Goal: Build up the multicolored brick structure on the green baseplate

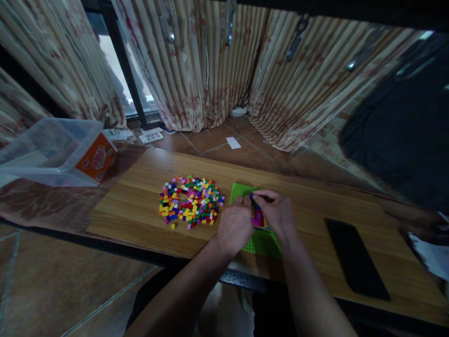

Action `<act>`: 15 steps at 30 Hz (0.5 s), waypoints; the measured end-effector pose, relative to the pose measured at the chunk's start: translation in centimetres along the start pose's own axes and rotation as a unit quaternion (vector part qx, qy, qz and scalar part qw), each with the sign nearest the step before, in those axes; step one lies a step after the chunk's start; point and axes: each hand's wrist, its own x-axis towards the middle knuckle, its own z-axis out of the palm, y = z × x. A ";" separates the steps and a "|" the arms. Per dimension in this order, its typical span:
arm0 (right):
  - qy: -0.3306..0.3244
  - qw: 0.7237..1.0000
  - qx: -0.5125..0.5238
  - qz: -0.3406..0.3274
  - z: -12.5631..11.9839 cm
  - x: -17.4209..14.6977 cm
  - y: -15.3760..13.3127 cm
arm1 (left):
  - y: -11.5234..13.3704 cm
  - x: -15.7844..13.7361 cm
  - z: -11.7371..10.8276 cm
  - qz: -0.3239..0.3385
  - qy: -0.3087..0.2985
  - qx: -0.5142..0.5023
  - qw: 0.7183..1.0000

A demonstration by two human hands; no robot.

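A green studded baseplate (240, 189) lies on the wooden board, with a patch of red, magenta and yellow bricks (258, 218) built on it between my hands. My left hand (235, 225) is closed over the plate's left part, its fingertips curled; what they hold, if anything, is hidden. From the right, my right hand (279, 213) pinches a small dark blue brick (251, 195) with thumb and forefinger, close beside the left fingertips. Both hands partly cover the built bricks. A loose pile of small multicoloured bricks (191, 201) is spread left of the plate.
The wooden board (133, 201) lies on a narrow table. A clear plastic bin (52, 150) with an orange label stands at the far left. A black flat slab, phone-like in shape (356, 257), lies at the right. Striped curtains (196, 65) hang beyond the table.
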 end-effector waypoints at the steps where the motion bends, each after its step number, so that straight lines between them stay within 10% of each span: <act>1: 0.001 1.000 0.001 -0.001 0.0 0.0 0.0 | 0.0 0.0 0.0 0.001 0.000 -0.004 1.000; 15: 0.001 1.000 0.015 -0.015 -0.6 -0.7 -0.1 | -4.9 1.2 -2.3 -0.090 0.059 -0.038 0.993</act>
